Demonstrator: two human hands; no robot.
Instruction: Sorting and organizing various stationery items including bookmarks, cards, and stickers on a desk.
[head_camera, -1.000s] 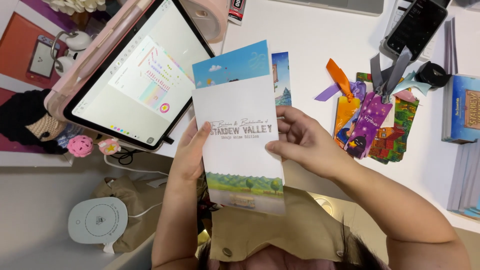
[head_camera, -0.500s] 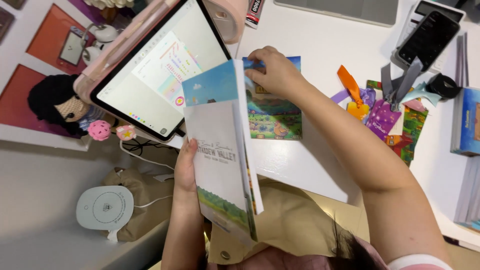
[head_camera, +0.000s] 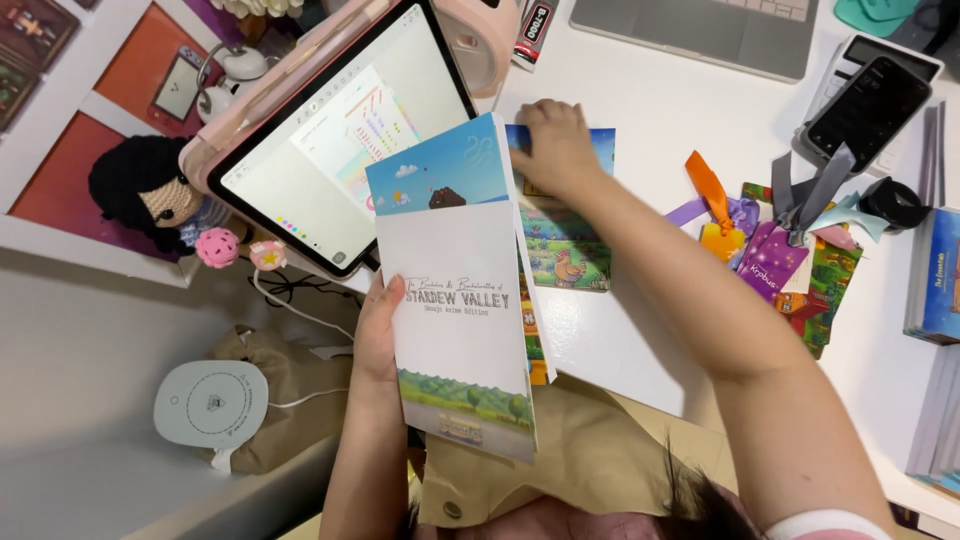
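Note:
My left hand (head_camera: 377, 333) grips the left edge of a tall white packet (head_camera: 458, 320) with a green landscape strip along its bottom. Blue sky cards stick out of its top, and coloured cards show along its right edge. My right hand (head_camera: 553, 148) reaches across to the white desk (head_camera: 650, 90) and presses on the upper part of a colourful printed card (head_camera: 567, 250) showing a farm scene with a chicken. That card lies flat just right of the packet.
A tablet (head_camera: 330, 140) in a pink case leans at the upper left. Several ribboned bookmarks (head_camera: 775, 265) lie at right, below a phone (head_camera: 865, 100) and a black tape roll (head_camera: 893, 203). A laptop (head_camera: 700, 25) sits at the top. Boxes (head_camera: 935, 275) stand at the far right.
My right hand let go of the packet and reached to the card on the desk. The packet first turned edge-on, then faced me again, held by the left hand alone.

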